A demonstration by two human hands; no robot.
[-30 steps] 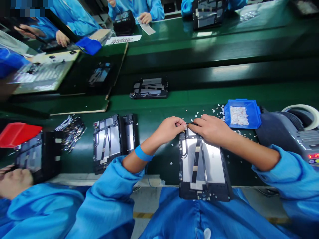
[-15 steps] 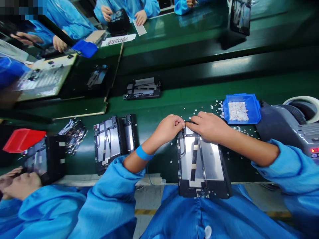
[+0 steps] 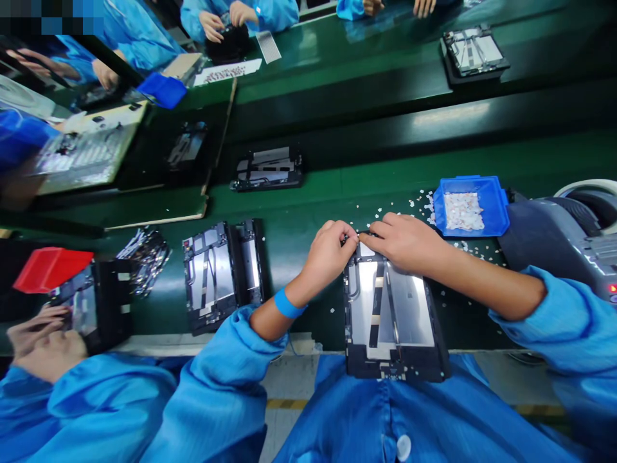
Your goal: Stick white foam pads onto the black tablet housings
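An opened tablet (image 3: pixel 409 308) with bare silvery battery plates and black ribbon cables lies before me, its near end sticking out over the table edge. At its far left corner my left hand (image 3: pixel 331 252) is closed in a pinch of thumb and forefinger. My right hand (image 3: pixel 409 244) lies over the far edge of the tablet, fingers bent together, their tips close to the left fingertips. Whatever small thing is between the fingertips is hidden. A blue band (image 3: pixel 288 303) circles my left wrist.
Beyond my right hand is a blue tray (image 3: pixel 501 222) of small white pieces, several scattered around it. A grey machine (image 3: pixel 554 244) stands at right. More opened tablets (image 3: pixel 212 273) stand at left, near a cable pile (image 3: pixel 149 260) and a red bin (image 3: pixel 51 269). Co-workers' hands (image 3: pixel 48 347) are at left.
My hands stay at the tablet's far corner with barely any shift. Across the table, a tilted tablet now lies flat. A co-worker opposite has raised one hand from a white card to a dark device.
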